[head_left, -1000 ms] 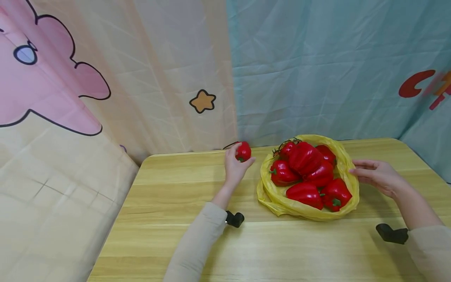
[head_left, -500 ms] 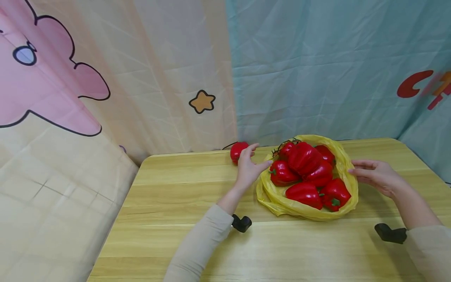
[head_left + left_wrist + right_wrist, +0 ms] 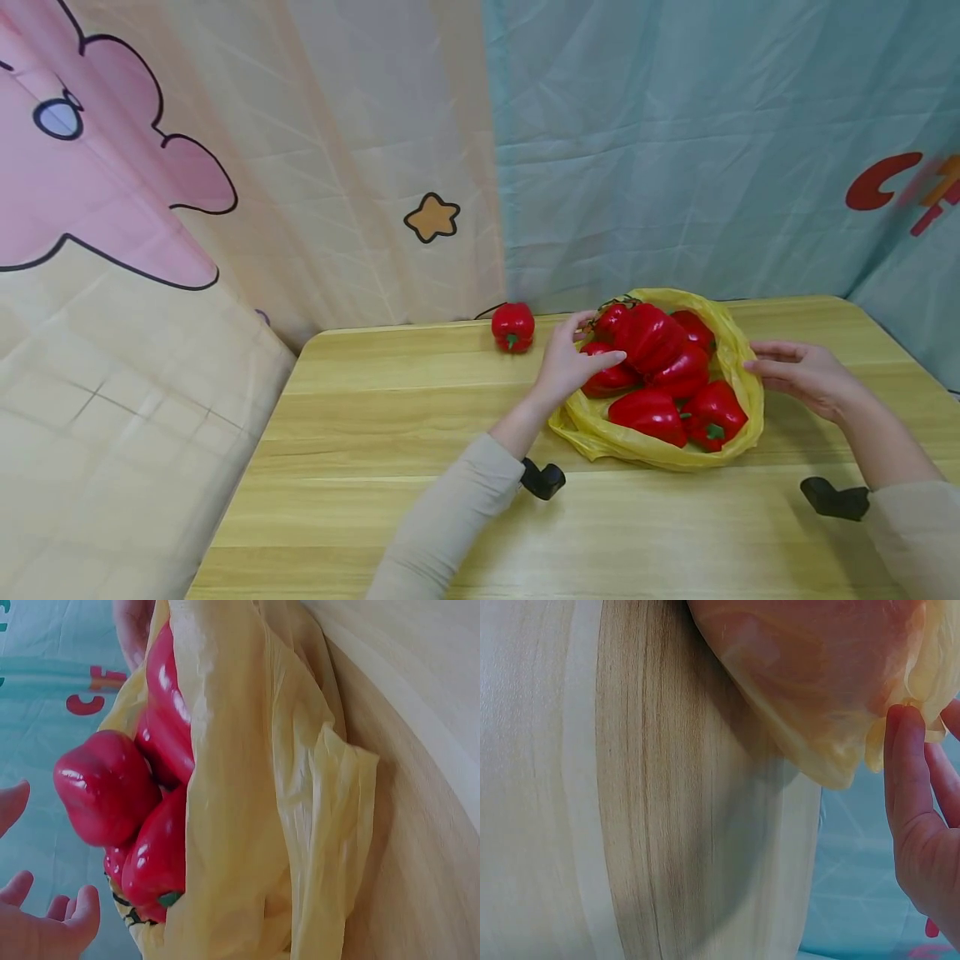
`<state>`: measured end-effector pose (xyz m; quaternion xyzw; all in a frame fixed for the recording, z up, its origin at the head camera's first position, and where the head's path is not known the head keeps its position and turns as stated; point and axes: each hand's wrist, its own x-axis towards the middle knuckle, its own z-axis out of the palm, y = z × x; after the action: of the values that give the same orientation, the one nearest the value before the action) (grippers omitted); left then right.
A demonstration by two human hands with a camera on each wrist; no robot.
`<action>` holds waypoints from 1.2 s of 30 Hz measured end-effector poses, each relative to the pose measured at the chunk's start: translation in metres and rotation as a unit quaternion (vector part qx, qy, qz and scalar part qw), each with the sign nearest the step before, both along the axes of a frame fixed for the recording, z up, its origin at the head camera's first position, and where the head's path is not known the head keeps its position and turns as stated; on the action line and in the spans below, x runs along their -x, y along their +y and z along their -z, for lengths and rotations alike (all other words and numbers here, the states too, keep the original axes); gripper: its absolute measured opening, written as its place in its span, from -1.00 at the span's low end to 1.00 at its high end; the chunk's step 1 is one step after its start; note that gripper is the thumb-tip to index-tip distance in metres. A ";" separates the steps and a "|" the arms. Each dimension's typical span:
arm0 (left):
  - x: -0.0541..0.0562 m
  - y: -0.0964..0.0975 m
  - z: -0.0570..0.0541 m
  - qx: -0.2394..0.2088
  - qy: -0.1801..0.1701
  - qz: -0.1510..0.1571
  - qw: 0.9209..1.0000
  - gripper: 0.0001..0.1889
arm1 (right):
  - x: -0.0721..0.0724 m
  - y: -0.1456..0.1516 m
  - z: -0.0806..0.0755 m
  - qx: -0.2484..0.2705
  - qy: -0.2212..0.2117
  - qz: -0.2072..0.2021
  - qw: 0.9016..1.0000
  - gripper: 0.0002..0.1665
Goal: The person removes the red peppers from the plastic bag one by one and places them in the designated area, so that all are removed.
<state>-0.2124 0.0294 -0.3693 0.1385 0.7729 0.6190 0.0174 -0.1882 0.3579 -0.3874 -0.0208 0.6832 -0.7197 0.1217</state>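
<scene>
Peppers, head view clear, right wrist seemingly veiled

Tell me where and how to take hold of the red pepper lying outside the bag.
Best, I'd judge, to grip the red pepper by the left and right sides of its rounded body, coming from above: its green stem faces the near side and the curtain hangs close behind.
</scene>
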 end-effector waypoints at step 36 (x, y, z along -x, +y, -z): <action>0.007 0.040 0.014 0.064 0.029 -0.030 0.997 -0.36 | 0.002 0.000 -0.001 -0.016 -0.010 0.001 1.000 -0.62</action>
<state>-0.2196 0.0698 -0.3835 0.1321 0.8147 0.5645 -0.0150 -0.1906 0.3582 -0.3866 -0.0108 0.6932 -0.7092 0.1278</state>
